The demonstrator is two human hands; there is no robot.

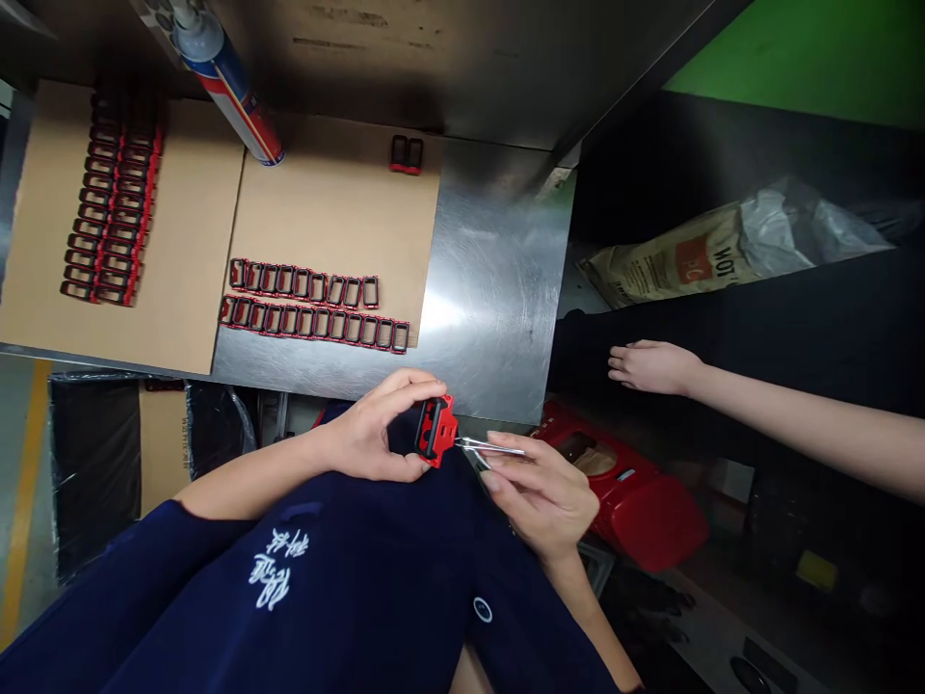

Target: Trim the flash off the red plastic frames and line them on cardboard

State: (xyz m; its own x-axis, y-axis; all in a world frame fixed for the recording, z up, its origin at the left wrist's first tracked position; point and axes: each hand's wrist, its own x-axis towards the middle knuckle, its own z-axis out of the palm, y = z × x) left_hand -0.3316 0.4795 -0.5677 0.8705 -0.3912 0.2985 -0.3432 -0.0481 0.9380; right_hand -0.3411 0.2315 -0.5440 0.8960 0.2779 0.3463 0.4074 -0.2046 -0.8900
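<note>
Over the lap, head view: the left hand [376,434] pinches a small red-and-black rectangular plastic frame [436,431] between thumb and fingertips, just below the edge of the brushed steel tabletop [491,289].
Right hand: the right hand [541,492] is closed round thin silver metal tweezers [491,447], whose tips touch the frame's right side.
Where the frame is: held in the air over the dark blue work jacket [325,578], clear of the tabletop.
Risk, slip: the pinch is only at the frame's edges, so a push from the tweezers may, I judge, twist it loose and drop it into the lap or to the floor.
Risk, tips: the sharp tips sit close to the left fingertips; a skid off the plastic could prick them.
Risk, neighbour: another person's hand [650,366] rests open at the right, well apart, so a bump seems unlikely.
Count, laid frames: two rows on the brown cardboard sheet [339,212], about nine in the upper row [303,281] and about eleven in the lower row [314,322].
Count, stacked frames: one dense double column [112,217] on the left sheet, too tight to count.
Count, far pair: two frames [406,154] side by side.
Count, others: one white, blue and red tube [231,82]; one red plastic case [628,492] beside the right hand.
</note>
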